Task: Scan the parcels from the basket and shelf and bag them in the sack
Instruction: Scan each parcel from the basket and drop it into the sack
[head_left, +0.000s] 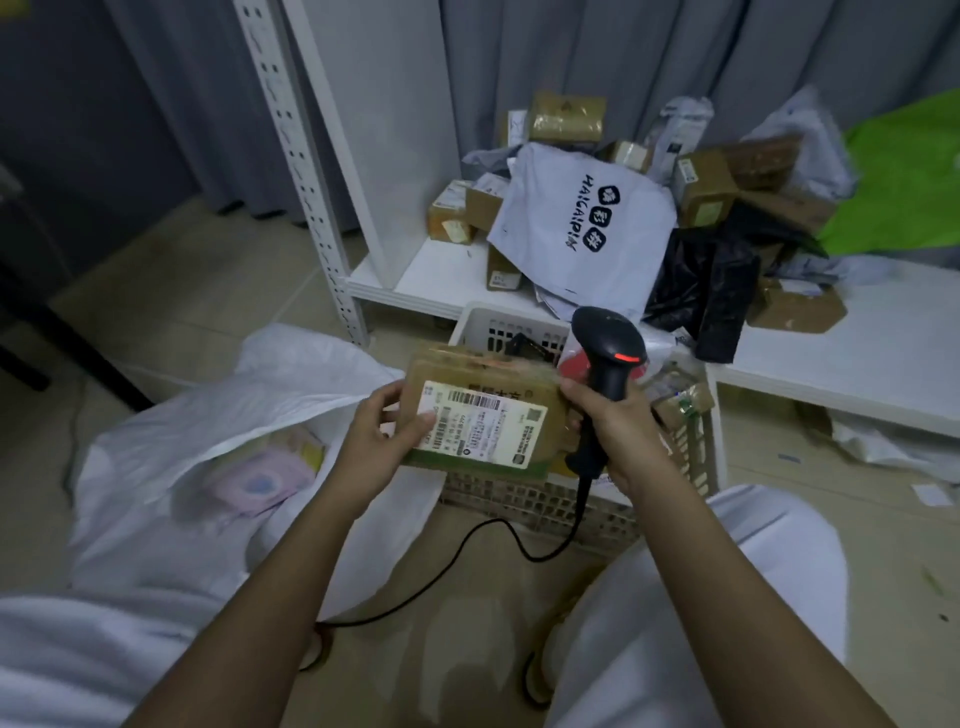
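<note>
My left grip (387, 431) pinches the box (483, 415) by its left edge — thumb on the white label, fingers curled behind. The box is held label up over the near-left corner of the basket (571, 506). My right grip (618, 431) is wrapped round the handle of the scanner (605, 364), head up, red light lit — the thumb touches the box's right edge. The scanner's cord (467, 540) loops down to the floor. The sack (171, 457) lies open on the floor to the left, pale packets inside. Beyond the basket, the shelf (447, 275) carries a heap of parcels: a white mailer (587, 228), brown cartons, a black bag (711, 280).
</note>
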